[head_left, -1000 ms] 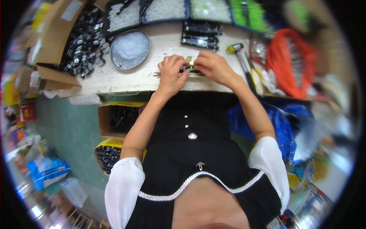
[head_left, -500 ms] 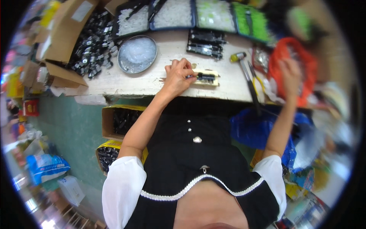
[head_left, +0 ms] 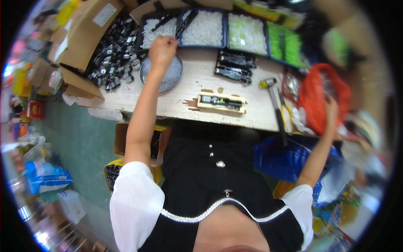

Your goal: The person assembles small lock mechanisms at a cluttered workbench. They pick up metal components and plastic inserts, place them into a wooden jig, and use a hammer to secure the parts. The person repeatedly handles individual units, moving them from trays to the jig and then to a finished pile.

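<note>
My left hand (head_left: pixel 163 53) is over the far rim of a round metal dish (head_left: pixel 170 79), beside the black tray of small white plastic pieces (head_left: pixel 152 32). Its fingers are curled together; whatever they hold is too small to make out. On the right, my right hand (head_left: pixel 331 110) reaches into a red plastic bag (head_left: pixel 311 98), its fingertips hidden or blurred there. Between the hands, near the table's front edge, a cream-coloured block fixture (head_left: pixel 205 106) holds a black part with a small green piece in it. Neither hand touches the fixture.
Black-and-silver parts (head_left: pixel 110 63) lie heaped by an open cardboard box (head_left: pixel 90 35). Trays of white (head_left: pixel 202 28) and green pieces (head_left: pixel 289 45) line the back. Black assemblies (head_left: pixel 235 67) lie before them. A hammer (head_left: pixel 275 105) and yellow-handled pliers (head_left: pixel 286 110) rest near the red bag.
My left hand has left the fixture and moved up and left to the dish and white-piece tray. My right hand has shifted slightly lower at the red bag. The view has moved a little.
</note>
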`<move>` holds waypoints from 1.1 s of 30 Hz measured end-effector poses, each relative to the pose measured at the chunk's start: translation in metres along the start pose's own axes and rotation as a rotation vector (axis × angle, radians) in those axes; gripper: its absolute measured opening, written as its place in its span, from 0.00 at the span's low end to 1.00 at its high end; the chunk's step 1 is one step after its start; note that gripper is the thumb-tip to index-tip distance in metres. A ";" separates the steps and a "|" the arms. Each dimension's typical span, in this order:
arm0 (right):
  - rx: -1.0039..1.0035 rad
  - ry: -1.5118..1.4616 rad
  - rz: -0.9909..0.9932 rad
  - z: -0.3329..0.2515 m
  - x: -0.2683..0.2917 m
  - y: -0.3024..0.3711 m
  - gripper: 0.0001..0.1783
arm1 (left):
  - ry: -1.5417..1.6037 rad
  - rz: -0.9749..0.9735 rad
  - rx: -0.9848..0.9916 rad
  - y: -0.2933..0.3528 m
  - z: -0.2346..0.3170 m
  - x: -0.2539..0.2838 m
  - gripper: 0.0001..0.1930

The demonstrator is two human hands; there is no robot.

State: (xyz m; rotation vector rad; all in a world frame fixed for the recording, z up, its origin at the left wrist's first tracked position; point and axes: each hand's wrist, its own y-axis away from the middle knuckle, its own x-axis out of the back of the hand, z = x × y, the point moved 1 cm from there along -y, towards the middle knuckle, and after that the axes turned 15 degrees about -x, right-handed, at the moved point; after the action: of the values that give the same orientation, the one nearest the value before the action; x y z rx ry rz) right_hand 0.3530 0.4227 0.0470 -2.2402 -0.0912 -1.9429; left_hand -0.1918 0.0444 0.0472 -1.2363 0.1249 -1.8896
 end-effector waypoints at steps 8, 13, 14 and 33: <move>-0.017 0.053 -0.135 -0.040 0.037 0.026 0.13 | -0.081 -0.204 0.059 -0.061 -0.075 -0.019 0.13; -0.025 -0.166 -0.194 -0.019 0.033 0.028 0.11 | 0.458 -0.043 0.178 -0.051 -0.075 -0.003 0.11; 0.012 -0.199 -0.173 -0.014 0.034 0.027 0.12 | 0.505 -0.021 0.174 -0.050 -0.076 -0.001 0.10; 0.147 -0.547 0.051 -0.005 0.021 0.021 0.12 | 0.137 -0.088 -0.086 0.109 -0.031 0.083 0.09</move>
State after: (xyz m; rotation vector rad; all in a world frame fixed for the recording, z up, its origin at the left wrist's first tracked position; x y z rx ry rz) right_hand 0.3542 0.4002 0.0668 -2.5688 -0.2341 -1.2059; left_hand -0.1638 -0.0931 0.0358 -1.1858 0.2296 -2.0644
